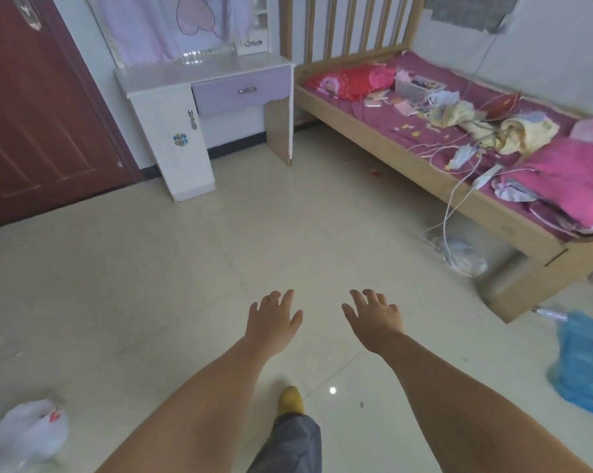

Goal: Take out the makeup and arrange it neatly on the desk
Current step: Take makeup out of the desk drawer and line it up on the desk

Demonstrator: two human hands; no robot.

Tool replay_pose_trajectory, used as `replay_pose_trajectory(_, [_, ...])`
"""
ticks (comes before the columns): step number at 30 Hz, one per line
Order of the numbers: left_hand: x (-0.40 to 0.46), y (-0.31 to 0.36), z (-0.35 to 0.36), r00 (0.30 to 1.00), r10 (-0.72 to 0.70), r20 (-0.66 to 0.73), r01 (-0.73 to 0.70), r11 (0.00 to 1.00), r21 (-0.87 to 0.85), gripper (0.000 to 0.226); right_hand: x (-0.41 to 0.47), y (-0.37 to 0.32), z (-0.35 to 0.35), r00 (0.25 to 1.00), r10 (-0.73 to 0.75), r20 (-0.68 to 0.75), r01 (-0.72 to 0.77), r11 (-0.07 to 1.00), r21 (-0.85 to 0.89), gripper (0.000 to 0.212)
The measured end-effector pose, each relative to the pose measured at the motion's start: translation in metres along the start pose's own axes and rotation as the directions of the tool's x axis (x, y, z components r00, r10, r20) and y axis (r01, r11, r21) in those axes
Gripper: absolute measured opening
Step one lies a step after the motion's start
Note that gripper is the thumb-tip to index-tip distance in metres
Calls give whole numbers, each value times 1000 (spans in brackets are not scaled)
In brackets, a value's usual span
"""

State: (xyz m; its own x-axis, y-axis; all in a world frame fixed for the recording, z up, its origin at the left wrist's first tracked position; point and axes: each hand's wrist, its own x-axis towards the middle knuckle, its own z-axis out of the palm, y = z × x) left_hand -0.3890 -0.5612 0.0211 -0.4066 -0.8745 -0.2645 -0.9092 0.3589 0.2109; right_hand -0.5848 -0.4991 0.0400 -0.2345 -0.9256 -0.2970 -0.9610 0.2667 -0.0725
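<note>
1. fingers spread and loose on both hands, clamped on nothing: the left hand [275, 320] and right hand [373, 319] hang palm-down over bare floor [186, 268], arms stretched forward, likely for balance or reach while walking.

2. makeup itself cannot be seen; it is likely inside the desk [206, 76] across the room, well apart from the hands, so the task looks barely begun.

3. drawer [242, 92] sits closed under the desk top, its lilac front scalloped along the lower edge with a small metal handle; it seems the first place to open.

4. cupboard door [182, 145] below left is white and flat, with a slim metal pull and a blue glassy knob, also closed.

5. desk top is pale, smooth and glossy, a hard surface that should take small jars and tubes without tipping; a draped pink cloth [158, 25] hangs behind it.

6. floor is shiny cream tile, reflecting a point of light, slippery-looking underfoot; a yellow shoe [291, 401] and grey trouser leg step forward between the arms.

7. bed [407, 158] at right has a plain wooden slatted frame and magenta sheet, strewn with soft cloth, papers, white cords and a clear plastic box [419, 85].

8. plastic bags, thin and crumpled, lie about the floor: white [29, 435] at lower left, blue [585, 367] at right.
</note>
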Motion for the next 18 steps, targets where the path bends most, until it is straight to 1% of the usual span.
replay_pose_trajectory(7, [160, -24, -62, 998, -62, 8, 62, 998, 19, 54, 163, 1, -66, 1000, -2, 9, 2, 1000, -5, 51])
replay_pose_trajectory(11, [249, -32, -95, 998, -61, 20, 60, 997, 38, 54, 254, 2, -98, 1000, -11, 17, 11, 1000, -15, 51])
replay_pose_trajectory(15, [345, -38, -118, 996, -88, -5, 88, 995, 50, 54, 358, 6, -126, 998, -61, 6, 61, 998, -28, 51])
replay_pose_trajectory(18, [418, -43, -133, 990, -140, -17, 141, 990, 32, 54, 442, 12, -147, 995, -99, 5, 99, 994, -42, 51])
